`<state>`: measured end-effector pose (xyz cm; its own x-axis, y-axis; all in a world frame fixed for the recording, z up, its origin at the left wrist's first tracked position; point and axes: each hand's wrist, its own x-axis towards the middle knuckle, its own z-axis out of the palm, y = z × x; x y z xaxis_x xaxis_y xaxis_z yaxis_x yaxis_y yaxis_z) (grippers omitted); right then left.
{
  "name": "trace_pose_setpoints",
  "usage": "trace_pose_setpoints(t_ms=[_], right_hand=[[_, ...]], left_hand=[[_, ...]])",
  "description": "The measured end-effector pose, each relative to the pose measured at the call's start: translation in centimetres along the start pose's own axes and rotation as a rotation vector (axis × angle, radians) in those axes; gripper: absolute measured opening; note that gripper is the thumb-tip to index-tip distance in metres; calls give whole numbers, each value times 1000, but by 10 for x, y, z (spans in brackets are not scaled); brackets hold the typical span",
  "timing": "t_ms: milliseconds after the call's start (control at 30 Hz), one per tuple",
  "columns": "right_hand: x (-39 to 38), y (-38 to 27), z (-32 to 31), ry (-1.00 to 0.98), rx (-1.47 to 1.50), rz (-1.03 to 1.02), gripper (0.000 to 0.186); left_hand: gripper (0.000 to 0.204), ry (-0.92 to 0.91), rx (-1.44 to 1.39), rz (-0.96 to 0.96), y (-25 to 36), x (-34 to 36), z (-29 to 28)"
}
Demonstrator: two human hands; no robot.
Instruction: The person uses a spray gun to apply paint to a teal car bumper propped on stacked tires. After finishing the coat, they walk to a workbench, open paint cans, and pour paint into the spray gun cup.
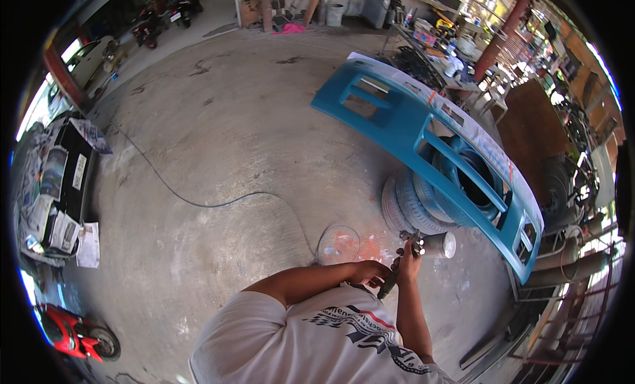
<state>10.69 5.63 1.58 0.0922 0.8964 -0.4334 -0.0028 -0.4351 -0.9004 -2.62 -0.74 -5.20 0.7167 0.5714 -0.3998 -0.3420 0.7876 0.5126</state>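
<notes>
Concrete floor point(218, 139) spreads through cluttered workshop, orange paint patches at near right. Spray gun point(417, 243) there, metal cup point(439, 246) pointing right. Right hand point(409, 263) wraps gun's grip; left hand point(372, 272) close beside, fingers bent, cannot tell what they pinch. Just beyond, stacked tires point(415, 202) under long blue bumper point(402, 125). Thin hose point(259, 193) curves leftward. Red motorcycle point(69, 338) near left; red post point(501, 43) far right.

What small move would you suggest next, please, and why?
Perhaps steady the lower end of the spray gun with the left hand: it sits close to that end, while the right hand grips the gun, with the blue panel ahead.
</notes>
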Motion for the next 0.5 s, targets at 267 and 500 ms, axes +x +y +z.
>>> trace_pose_setpoints(t_ms=[267,500], right_hand=[[24,-19,33,315,-461,-599,63],[66,-15,91,405,-554,-697,60]], left_hand=[[33,-18,897,62,-77,31,-77],[31,322,1204,-106,-77,-28,-113]])
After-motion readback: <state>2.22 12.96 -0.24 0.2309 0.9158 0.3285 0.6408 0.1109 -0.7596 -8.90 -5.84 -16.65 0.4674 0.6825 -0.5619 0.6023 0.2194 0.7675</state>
